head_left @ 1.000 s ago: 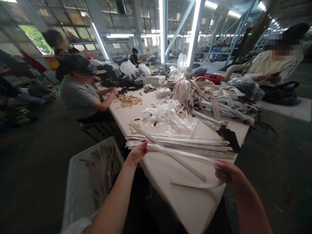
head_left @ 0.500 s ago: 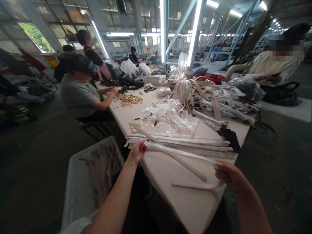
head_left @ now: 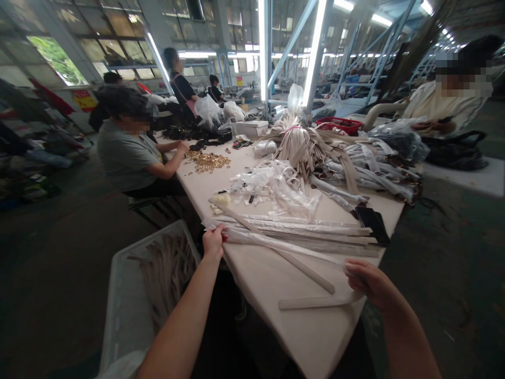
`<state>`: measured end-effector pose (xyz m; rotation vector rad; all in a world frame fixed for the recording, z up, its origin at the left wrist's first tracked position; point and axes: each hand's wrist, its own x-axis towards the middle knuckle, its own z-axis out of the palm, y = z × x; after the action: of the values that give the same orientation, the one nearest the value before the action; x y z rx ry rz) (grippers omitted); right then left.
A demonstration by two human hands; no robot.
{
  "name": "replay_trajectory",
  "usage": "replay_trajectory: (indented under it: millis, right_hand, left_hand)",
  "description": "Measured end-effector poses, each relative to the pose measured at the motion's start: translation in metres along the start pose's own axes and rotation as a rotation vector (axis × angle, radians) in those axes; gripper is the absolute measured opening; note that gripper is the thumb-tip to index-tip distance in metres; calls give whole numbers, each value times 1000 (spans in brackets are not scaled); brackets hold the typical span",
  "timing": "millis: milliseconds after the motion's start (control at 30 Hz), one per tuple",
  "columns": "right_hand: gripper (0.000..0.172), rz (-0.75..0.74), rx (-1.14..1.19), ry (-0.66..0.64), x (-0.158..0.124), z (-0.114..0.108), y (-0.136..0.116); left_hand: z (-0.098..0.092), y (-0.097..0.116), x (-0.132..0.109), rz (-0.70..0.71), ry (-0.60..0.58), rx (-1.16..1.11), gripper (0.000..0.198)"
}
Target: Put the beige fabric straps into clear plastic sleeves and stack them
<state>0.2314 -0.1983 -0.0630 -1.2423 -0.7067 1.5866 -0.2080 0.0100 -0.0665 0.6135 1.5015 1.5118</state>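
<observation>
Stretched between my two hands is a beige strap in a clear plastic sleeve (head_left: 288, 246). My left hand (head_left: 214, 242) is closed on its left end, over the table's left edge. At the other end my right hand (head_left: 366, 281) pinches the sleeved strap. A bare tail of strap (head_left: 311, 303) runs from under my right hand and lies on the table. A second bare strap (head_left: 305, 270) slants beneath the sleeved one. Just behind lies a row of sleeved straps (head_left: 315, 227), side by side.
Crumpled clear plastic (head_left: 276, 184) and a large bundle of straps (head_left: 298, 147) cover the table's middle. A black phone-like object (head_left: 373, 225) lies at the right edge. A white bin (head_left: 114, 295) of straps stands left. A co-worker (head_left: 122, 152) sits by gold metal pieces (head_left: 209, 161).
My left hand has moved left and slightly down along the sleeved strap, from the table edge outward. My right hand has shifted barely left. A standing person in the background has moved right.
</observation>
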Motion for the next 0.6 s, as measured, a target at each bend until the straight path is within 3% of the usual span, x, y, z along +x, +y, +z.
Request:
replay_trajectory:
  millis: [133,200,267,300,333,400,433,500,600]
  right_hand:
    - [29,-38,-84,51,5,7,1]
    - [26,-42,-117,53,9,13,1]
    - [24,-29,-158,40,15,20,2]
    - [23,-21,-183,36,18,23,3]
    - [22,-15,-208,37,21,27,3]
    - [19,-11,-258,40,25,34,3]
    - [19,-12,-279,40,26,39,1]
    - [20,-21,-316,31,27,47,-4]
    - [27,-58,-374,0,25,52,-14]
  left_hand:
    - [3,13,6,75,94,35,21]
    - [6,17,-12,298,211,137,31]
    - [11,15,-48,640,198,340,33]
    - [15,11,-72,783,45,454,29]
    - [21,7,-98,908,-200,565,26]
    - [38,-3,-149,1124,-690,775,41]
    - [49,-7,-169,1198,-842,865,49]
    - [74,-15,-195,1268,-981,1012,51]
    - [105,-24,-198,1270,-1052,1208,21]
